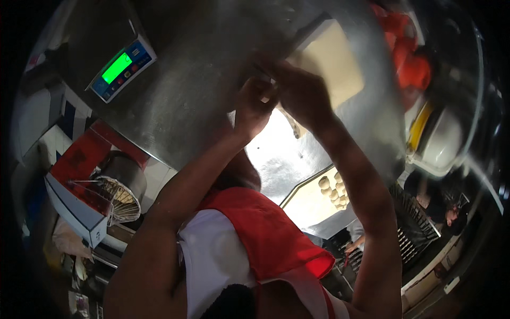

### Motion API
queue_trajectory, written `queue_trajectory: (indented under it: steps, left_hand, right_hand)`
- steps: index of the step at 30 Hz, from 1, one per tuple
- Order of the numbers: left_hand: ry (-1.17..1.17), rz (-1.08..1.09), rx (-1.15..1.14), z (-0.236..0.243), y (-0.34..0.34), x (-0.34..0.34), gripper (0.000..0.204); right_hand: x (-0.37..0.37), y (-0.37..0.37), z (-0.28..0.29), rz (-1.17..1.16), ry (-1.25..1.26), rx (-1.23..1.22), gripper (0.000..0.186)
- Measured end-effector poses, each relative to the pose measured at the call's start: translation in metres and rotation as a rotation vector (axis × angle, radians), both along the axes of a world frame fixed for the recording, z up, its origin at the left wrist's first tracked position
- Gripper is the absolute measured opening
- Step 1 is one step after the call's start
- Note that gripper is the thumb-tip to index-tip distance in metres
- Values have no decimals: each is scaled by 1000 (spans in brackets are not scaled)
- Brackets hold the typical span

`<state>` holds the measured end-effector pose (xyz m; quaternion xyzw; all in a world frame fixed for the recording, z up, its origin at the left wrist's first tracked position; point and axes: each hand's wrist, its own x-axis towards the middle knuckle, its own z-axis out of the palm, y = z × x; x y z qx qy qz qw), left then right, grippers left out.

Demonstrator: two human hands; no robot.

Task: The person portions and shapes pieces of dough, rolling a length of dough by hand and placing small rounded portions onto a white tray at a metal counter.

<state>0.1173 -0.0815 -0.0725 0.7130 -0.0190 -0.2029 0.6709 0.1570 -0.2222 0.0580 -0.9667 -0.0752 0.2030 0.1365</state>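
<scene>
Two hands over mid desk (180, 90), v. close tog.: L hand (254, 106) w/ fingers curled in, R hand (307, 94) just beside it, dark & blurred; can't tell if either grips anything. Cream slab (340, 69) lies just beyond R hand, twd desk's far R corner. Cream board (305, 204) w/ pale dough balls (334, 192) sits nr desk's near R corner. Scale (125, 69) w/ lit green display at L edge; red item (413, 69) by R edge.
</scene>
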Motion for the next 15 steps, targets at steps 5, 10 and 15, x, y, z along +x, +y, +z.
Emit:
queue_trajectory:
  steps: [5,10,15]
  left_hand:
    - [64,38,-201,-1,-4,-12,23]
    - [200,96,-382,1,9,-6,32]
    - [113,-153,192,47,24,0,44]
  right_hand:
    - [5,14,-31,141,-264,125,73]
    - [-57,-19,-28,105,-236,-52,63]
    - [-170,-73,-21,-188,-251,18,73]
